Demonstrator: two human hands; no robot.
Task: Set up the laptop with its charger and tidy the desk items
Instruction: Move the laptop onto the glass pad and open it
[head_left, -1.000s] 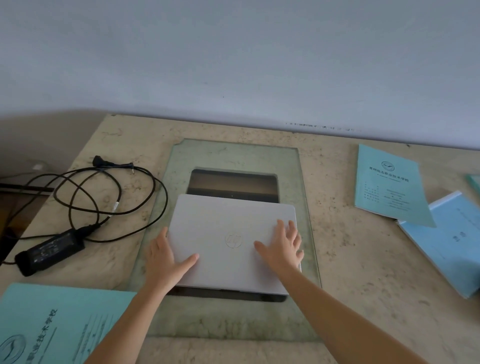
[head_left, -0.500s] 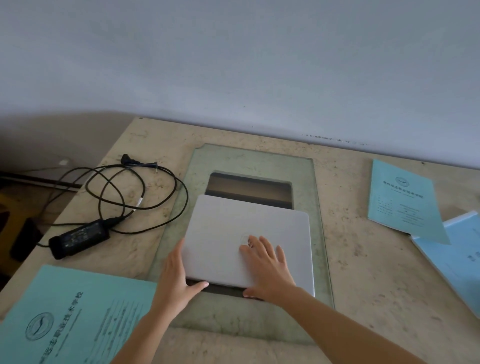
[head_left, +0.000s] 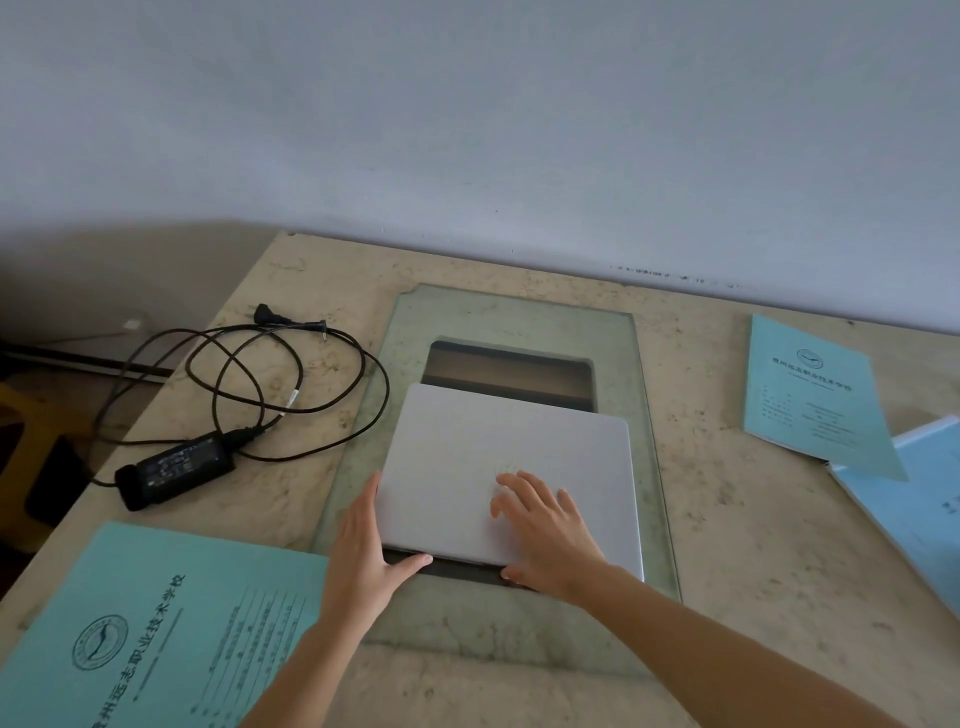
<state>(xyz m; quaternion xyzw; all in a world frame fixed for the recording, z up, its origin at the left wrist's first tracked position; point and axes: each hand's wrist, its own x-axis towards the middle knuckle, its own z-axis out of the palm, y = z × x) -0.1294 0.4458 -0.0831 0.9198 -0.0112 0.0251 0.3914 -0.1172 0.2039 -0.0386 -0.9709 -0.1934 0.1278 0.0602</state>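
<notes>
Both hands lie flat and uncurled on the closed laptop. My left hand has straight fingers along its left side and the thumb stretched across the near corner. My right hand spreads its fingers over the lid, thumb down at the front edge; whether that thumb has caught the lip I cannot tell. The laptop sits on the glass pane in the middle of the desk, partly covering the dark rectangular opening beneath the glass. I take this step to be squaring it up and raising the lid. To do it well I should steady the base with my left hand so it does not skate on the glass. Then I should lift from the centre of the front edge with my right thumb, slowly, so the hinge is not twisted. The charger lies well apart to the left, unplugged. I would leave that side free, though I cannot see where the socket is.
</notes>
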